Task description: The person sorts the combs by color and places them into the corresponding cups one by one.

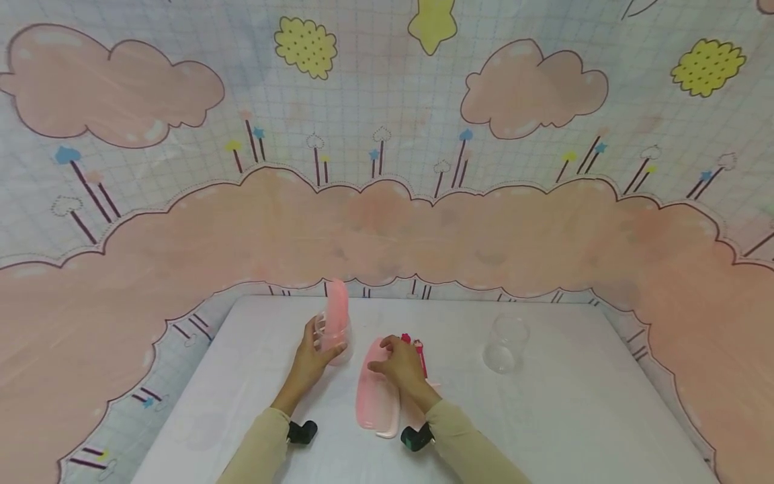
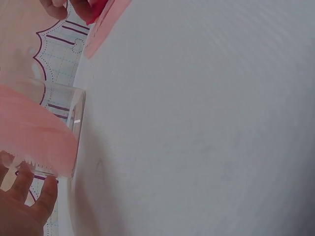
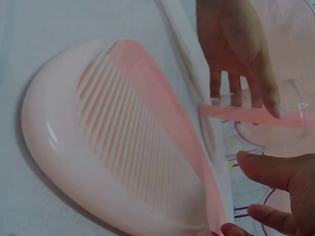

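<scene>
Pink comb [image 1: 336, 317] number 1 already stands upright in the clear cup [image 1: 334, 339], which the left hand [image 1: 309, 364] wraps its fingers around to steady. The right hand [image 1: 400, 364] pinches the upper end of the stacked pink combs [image 1: 376, 393] lying flat on the white table [image 1: 562, 417], not yet lifted. Red-topped pens [image 1: 419, 353] wait just beside them; a second clear cup [image 1: 505, 344] sits empty, well apart.

A second clear cup [image 1: 505, 344] stands alone on the right of the white bench [image 1: 574, 417]; a cloud-patterned backdrop [image 1: 387, 202] rises behind the far edge.
</scene>
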A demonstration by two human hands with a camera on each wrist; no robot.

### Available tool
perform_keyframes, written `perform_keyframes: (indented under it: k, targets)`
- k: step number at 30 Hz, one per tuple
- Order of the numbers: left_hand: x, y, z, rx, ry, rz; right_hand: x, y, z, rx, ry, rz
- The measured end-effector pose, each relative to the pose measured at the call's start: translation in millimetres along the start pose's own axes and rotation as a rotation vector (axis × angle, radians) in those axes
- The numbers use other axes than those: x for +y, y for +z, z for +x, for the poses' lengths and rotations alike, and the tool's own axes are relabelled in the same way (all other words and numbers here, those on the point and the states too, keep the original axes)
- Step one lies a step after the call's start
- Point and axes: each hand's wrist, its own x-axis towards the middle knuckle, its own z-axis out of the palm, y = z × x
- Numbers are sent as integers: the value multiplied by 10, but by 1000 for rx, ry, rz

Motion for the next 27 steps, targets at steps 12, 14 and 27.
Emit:
perform_keyframes:
  k: [12, 14, 27]
  targets:
    - [7, -9, 7, 9, 6, 11, 82, 45, 114, 127, -87, -197]
    - [15, -15, 10, 9, 3, 17, 72, 34, 135, 133, -77, -230]
    - [3, -32, 134, 6, 21, 15, 46, 68, 360, 121, -42, -360]
